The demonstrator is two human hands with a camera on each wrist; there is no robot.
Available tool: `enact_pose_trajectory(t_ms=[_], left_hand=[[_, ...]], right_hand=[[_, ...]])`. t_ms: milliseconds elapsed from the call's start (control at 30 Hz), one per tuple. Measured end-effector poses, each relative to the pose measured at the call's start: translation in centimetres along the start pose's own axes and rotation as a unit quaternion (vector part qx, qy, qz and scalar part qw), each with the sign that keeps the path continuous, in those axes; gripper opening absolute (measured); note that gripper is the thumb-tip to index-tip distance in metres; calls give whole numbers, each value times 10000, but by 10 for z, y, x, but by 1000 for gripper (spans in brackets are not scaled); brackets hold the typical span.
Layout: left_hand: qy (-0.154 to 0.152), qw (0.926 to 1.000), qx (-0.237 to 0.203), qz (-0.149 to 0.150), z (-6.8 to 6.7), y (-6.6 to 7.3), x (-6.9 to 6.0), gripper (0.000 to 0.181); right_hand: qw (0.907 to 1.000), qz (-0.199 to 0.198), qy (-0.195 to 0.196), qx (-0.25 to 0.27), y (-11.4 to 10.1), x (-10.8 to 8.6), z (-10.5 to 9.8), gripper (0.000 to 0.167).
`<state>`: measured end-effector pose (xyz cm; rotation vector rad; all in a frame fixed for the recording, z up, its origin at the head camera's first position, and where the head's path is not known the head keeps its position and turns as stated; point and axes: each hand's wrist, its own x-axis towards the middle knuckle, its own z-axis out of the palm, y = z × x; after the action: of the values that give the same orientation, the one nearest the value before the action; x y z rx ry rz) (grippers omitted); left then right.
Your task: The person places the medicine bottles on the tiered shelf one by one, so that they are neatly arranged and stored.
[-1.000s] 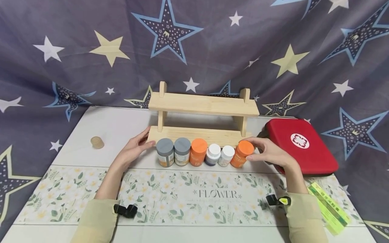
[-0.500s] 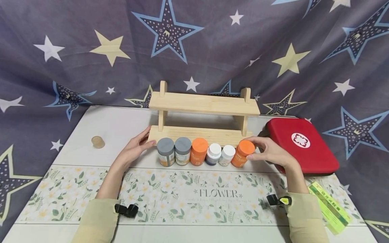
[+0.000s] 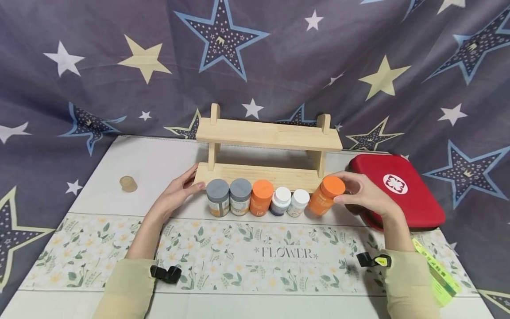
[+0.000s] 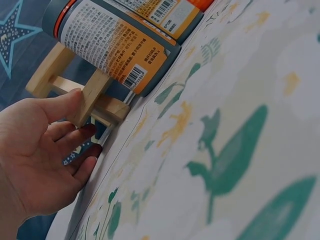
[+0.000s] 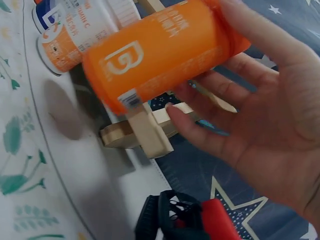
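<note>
My right hand (image 3: 368, 192) grips an orange bottle (image 3: 322, 200) near its orange cap, thumb in front and fingers behind. The bottle tilts; in the right wrist view its base hangs off the table. Left of it stands a row: two white-capped bottles (image 3: 280, 203), another orange bottle (image 3: 261, 199) and two grey-capped bottles (image 3: 241, 198). Behind the row is a two-tier wooden shelf (image 3: 267, 134). With thumb and fingers, my left hand (image 3: 175, 193) holds the left end of its lower board. Close by in the left wrist view is a grey bottle (image 4: 107, 42).
A red first-aid case (image 3: 402, 192) lies right of the shelf, near my right hand. Beside my right sleeve is a yellow-green packet (image 3: 440, 277). A small tan cylinder (image 3: 128, 184) is at the left. Behind the table hangs a starry curtain (image 3: 291, 57).
My right hand has shifted right and slightly up, taking the end orange bottle away from the row and tilting it. The left hand still holds the shelf.
</note>
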<state>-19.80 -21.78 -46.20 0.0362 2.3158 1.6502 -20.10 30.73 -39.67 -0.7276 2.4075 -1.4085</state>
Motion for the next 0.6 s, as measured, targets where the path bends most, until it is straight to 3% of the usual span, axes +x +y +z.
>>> enact_pose_trajectory(t_ms=[200,467,600], left_hand=[[13,10000,4,90,-1,1,1,86],[5,10000,-16,82,-2,0,-1,86],[-17,9999,-5,107,-1,1,-1,86]], right_hand=[[9991,-199,-25,361,-16,2,-14,46],[9993,-352,-90,5,-36,15,-32,48],[9992,-363,-114,101,-44,23,-39,47]])
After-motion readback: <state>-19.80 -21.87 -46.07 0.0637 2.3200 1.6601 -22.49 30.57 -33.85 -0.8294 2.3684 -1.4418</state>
